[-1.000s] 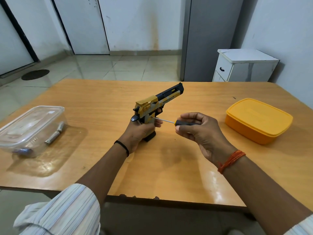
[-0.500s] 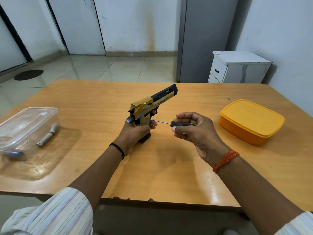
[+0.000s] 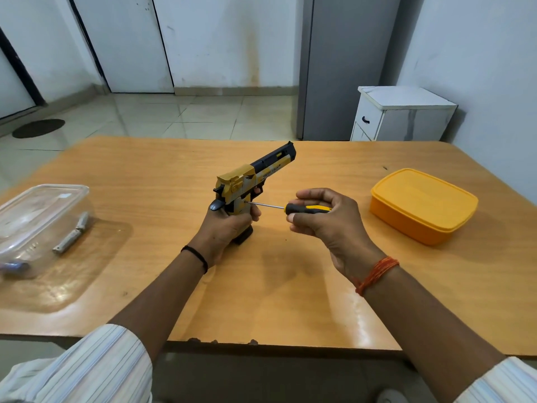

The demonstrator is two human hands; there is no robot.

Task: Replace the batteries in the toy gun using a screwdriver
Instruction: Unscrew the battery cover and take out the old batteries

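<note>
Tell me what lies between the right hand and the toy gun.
In the head view, only the screwdriver: its thin shaft spans from the right hand to the toy gun grip, above bare table.

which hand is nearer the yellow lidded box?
Right. The right hand, gripping the screwdriver, sits just left of the yellow box, apart from it. The left hand grips the toy gun farther left, beyond the right hand.

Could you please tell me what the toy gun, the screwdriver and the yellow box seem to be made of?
Toy gun: apparently moulded plastic, matte yellow and black with printed lettering. Screwdriver: thin, shiny shaft, likely metal; black and yellow handle looks like plastic or rubber. Yellow box: opaque plastic by its look, smooth with a soft sheen and rounded lid rim.
</note>
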